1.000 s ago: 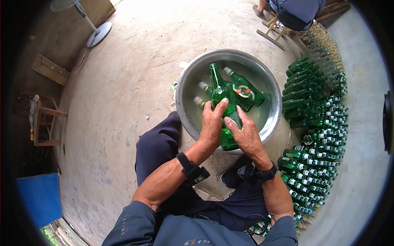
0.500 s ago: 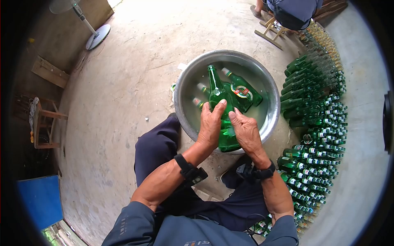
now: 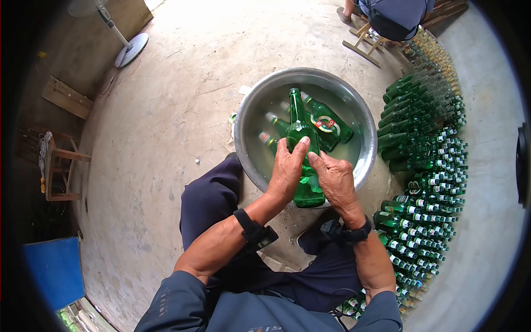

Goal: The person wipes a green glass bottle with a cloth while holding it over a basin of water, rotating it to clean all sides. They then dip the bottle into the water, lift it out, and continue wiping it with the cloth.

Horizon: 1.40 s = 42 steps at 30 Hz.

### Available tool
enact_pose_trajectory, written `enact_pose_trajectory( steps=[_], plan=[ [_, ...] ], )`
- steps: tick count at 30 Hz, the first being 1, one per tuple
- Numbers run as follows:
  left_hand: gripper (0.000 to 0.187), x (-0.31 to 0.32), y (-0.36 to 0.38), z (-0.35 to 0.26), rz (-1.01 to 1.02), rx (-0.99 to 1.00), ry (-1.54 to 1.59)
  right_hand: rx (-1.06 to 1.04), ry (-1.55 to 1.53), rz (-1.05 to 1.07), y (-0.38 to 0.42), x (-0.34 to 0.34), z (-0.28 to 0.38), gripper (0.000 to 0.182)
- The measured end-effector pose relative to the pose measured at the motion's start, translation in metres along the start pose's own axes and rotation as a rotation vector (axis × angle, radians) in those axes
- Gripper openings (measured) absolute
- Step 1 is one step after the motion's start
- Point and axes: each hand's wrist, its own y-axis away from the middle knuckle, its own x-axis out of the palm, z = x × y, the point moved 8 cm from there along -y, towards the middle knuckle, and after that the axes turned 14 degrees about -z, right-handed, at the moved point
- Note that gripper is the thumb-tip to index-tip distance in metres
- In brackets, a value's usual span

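A green glass bottle (image 3: pixel 299 123) is held over the near part of a round metal basin (image 3: pixel 246 99), its neck pointing away from me. My left hand (image 3: pixel 287 167) is closed around its left side, the thumb on top. On its right side my right hand (image 3: pixel 334 178) grips it, thumb pressed on the glass. Below my fingers the bottle's lower part shows without a full label. Several other green bottles lie in the basin's cloudy water, one of them with a red and white label (image 3: pixel 325 124).
Many green bottles (image 3: pixel 398 138) line the wall on the right. A seated person (image 3: pixel 395 16) is at the top right. A fan (image 3: pixel 131 50) stands at the upper left, a wooden stool (image 3: pixel 66 166) and a blue panel (image 3: pixel 54 271) at the left.
The bottle's neck has swung slightly to the right. My hands have shifted a little with it and still hold it.
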Motion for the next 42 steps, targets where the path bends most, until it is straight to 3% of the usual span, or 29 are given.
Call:
enact_pose_trajectory(
  steps=[10, 12, 16, 18, 21, 28, 30, 34, 36, 39, 42],
  plan=[
    [0.042, -0.005, 0.000, -0.002, -0.049, -0.019, 0.058, -0.049, 0.031, -0.054, 0.003, 0.001, 0.001, 0.043],
    [0.043, -0.003, 0.002, -0.005, -0.029, -0.124, 0.174, 0.017, -0.078, 0.047, 0.004, 0.004, 0.000, 0.042],
    [0.043, -0.005, -0.002, -0.013, -0.035, -0.079, 0.189, -0.041, -0.322, 0.123, 0.007, 0.009, 0.017, 0.044],
    [0.045, -0.005, 0.001, -0.018, -0.054, -0.069, 0.221, 0.069, -0.384, 0.149, 0.008, 0.014, 0.012, 0.046],
    [0.045, -0.008, -0.003, -0.014, -0.049, -0.072, 0.217, 0.241, -0.367, 0.162, 0.009, 0.011, 0.007, 0.047],
    [0.042, -0.007, 0.008, -0.028, 0.015, -0.245, 0.309, 0.164, -0.353, 0.147, 0.010, 0.012, 0.004, 0.043],
    [0.052, -0.008, 0.004, -0.020, 0.022, -0.282, 0.348, 0.173, -0.354, 0.139, 0.010, 0.014, -0.003, 0.044],
    [0.054, -0.011, -0.001, -0.016, 0.014, -0.300, 0.339, 0.186, -0.265, 0.169, 0.014, 0.016, -0.005, 0.041],
    [0.055, -0.007, -0.001, -0.022, 0.071, -0.276, 0.346, 0.066, -0.312, 0.052, 0.014, 0.009, 0.009, 0.034],
    [0.056, -0.006, -0.001, -0.028, 0.092, -0.251, 0.252, 0.024, -0.177, 0.101, 0.013, 0.002, 0.010, 0.031],
    [0.054, -0.003, 0.002, -0.029, 0.157, -0.268, 0.178, 0.119, -0.214, 0.114, 0.015, -0.001, 0.005, 0.035]
  ],
)
